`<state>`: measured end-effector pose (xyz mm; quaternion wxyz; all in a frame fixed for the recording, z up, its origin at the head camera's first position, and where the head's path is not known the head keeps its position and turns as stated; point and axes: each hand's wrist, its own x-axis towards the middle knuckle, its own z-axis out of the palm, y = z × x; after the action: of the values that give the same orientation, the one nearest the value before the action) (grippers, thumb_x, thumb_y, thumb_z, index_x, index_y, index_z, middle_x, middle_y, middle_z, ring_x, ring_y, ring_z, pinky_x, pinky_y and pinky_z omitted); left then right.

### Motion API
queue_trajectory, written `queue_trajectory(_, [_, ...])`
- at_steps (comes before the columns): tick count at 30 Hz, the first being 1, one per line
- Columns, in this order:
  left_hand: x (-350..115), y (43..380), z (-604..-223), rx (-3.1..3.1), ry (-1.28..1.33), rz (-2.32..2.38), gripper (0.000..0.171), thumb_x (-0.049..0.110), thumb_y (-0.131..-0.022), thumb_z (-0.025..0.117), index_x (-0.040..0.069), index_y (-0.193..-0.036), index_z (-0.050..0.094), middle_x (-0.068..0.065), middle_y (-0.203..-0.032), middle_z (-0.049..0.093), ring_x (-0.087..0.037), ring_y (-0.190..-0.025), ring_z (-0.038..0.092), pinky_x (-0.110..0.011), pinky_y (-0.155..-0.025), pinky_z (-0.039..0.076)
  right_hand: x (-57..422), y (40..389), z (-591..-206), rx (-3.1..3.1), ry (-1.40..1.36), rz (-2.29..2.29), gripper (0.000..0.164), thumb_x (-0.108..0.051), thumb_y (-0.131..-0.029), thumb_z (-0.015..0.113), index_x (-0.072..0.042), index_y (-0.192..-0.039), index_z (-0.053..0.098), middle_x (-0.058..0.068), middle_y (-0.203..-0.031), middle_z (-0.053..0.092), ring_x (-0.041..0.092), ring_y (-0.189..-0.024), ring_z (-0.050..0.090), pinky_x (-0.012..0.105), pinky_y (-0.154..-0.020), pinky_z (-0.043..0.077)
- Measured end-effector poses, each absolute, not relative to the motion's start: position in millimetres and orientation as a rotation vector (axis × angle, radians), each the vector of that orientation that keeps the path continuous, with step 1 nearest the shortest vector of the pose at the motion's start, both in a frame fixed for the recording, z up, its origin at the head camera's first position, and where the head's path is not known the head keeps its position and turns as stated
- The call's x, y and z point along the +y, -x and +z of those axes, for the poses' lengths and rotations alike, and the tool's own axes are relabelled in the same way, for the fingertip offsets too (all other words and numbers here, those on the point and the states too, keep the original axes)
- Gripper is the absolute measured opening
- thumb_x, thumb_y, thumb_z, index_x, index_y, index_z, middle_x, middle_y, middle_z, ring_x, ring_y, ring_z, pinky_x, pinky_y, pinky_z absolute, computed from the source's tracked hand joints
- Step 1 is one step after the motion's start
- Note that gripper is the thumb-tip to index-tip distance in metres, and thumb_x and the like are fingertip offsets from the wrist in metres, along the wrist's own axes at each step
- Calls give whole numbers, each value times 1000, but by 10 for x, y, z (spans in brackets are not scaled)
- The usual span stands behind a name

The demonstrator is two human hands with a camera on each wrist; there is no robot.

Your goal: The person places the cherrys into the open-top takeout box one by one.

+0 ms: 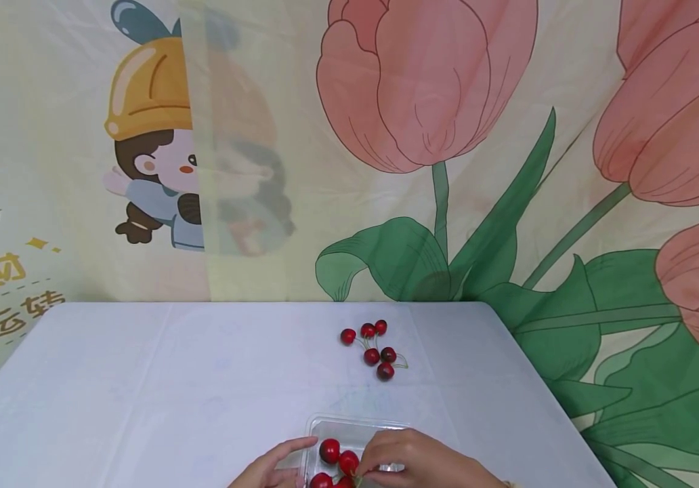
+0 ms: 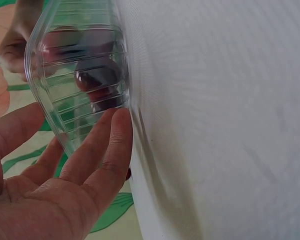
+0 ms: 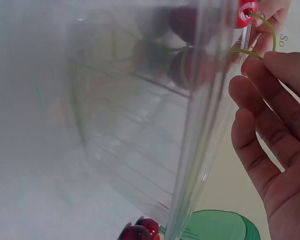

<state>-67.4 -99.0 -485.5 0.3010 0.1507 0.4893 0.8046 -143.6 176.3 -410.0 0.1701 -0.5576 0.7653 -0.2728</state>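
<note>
A clear plastic container (image 1: 355, 419) sits at the near edge of the head view, its lower part cut off. Several red cherries (image 1: 329, 451) show in or over it. My left hand (image 1: 273, 468) is at its left side. In the left wrist view, that hand's extended fingers (image 2: 117, 145) touch the ribbed wall (image 2: 65, 107), with the thumb by the rim. Over the container's right part, my right hand (image 1: 416, 457) pinches thin green stems (image 3: 274, 37) between thumb and forefinger. A bright red cherry (image 3: 244, 14) hangs on one stem near the rim.
Farther back on the white-covered table (image 1: 221, 379) lies a loose group of dark red cherries (image 1: 372, 356) with stems. Behind the table's far edge hangs a printed cloth (image 1: 252, 271) with tulips and a cartoon figure.
</note>
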Motion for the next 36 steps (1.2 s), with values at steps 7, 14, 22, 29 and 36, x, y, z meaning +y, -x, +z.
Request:
queue_trajectory(7, [-983,656,-4861,1313,-446,2150,62,16,-98,46,-4,-145,11,-26,-125,56,-28,-105,63,-37,-83,54,1744,1419,-4143,2148,1611,-720,27,-34,-94,51,-18,-110,67,-10,-100,67,-6,-92,57,7,-81,48])
queue_trajectory(14, [-972,649,-4872,1315,-432,2157,64,17,-97,48,-5,-145,11,-23,-120,59,-27,-101,65,-36,-81,55,1736,1437,-4181,2136,1624,-601,28,-34,-93,51,-20,-110,67,-12,-100,66,-7,-92,56,5,-81,45])
queue_trajectory(22, [-974,651,-4884,1284,-437,2161,64,17,-97,47,-4,-145,11,-24,-123,58,-28,-103,64,-37,-82,54,1760,1447,-4135,2122,1550,-608,28,-35,-93,51,-21,-114,65,-13,-103,65,-7,-91,56,6,-77,47])
queue_trajectory(29, [-977,651,-4886,1271,-471,2172,63,16,-98,46,-5,-145,9,-26,-124,56,-28,-104,63,-38,-83,54,1802,1594,-3956,2209,1539,-738,18,-23,-92,58,-14,-104,69,-6,-93,68,-6,-76,54,10,-68,51])
queue_trajectory(36, [-991,646,-4854,1307,-416,2150,63,17,-97,47,-4,-145,12,-22,-120,59,-24,-100,65,-34,-81,55,1913,1961,-3826,2362,1568,-884,12,-13,-89,63,-14,-99,69,-2,-89,69,-1,-67,51,14,-55,49])
